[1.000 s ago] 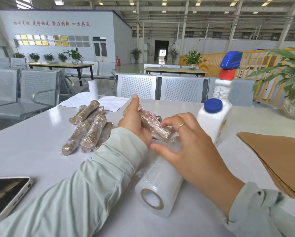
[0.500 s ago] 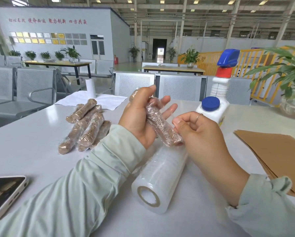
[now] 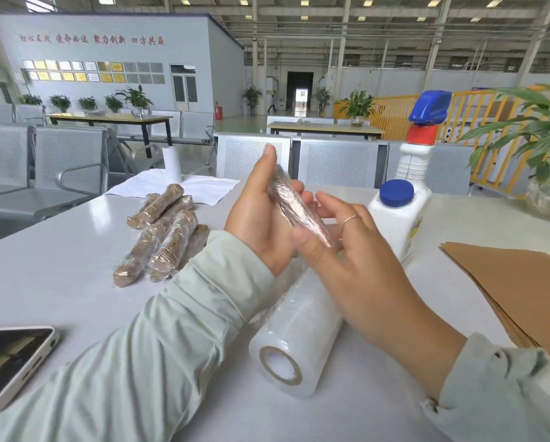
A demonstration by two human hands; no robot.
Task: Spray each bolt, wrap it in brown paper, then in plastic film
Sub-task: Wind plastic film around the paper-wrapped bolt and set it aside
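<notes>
A bolt wrapped in brown paper and shiny plastic film (image 3: 294, 208) is held tilted above the table between both hands. My left hand (image 3: 254, 218) cradles its upper part, fingers behind it and thumb pointing up. My right hand (image 3: 356, 260) pinches its lower end between thumb and fingers. Below the hands a roll of plastic film (image 3: 299, 330) lies on the white table (image 3: 60, 266). Several wrapped bolts (image 3: 165, 237) are piled to the left. A white spray bottle (image 3: 411, 173) with a blue trigger stands at the back right. Brown paper sheets (image 3: 516, 282) are stacked at the right.
A white bottle with a blue cap (image 3: 395, 215) stands in front of the spray bottle. A phone (image 3: 9, 355) lies at the near left edge. A white sheet (image 3: 203, 189) and a small white roll (image 3: 171, 164) sit at the far side. A potted plant (image 3: 541, 129) stands far right.
Both hands have lifted the wrapped bolt off the film roll and tipped it more upright. My right hand moved from the roll to the bolt's lower end.
</notes>
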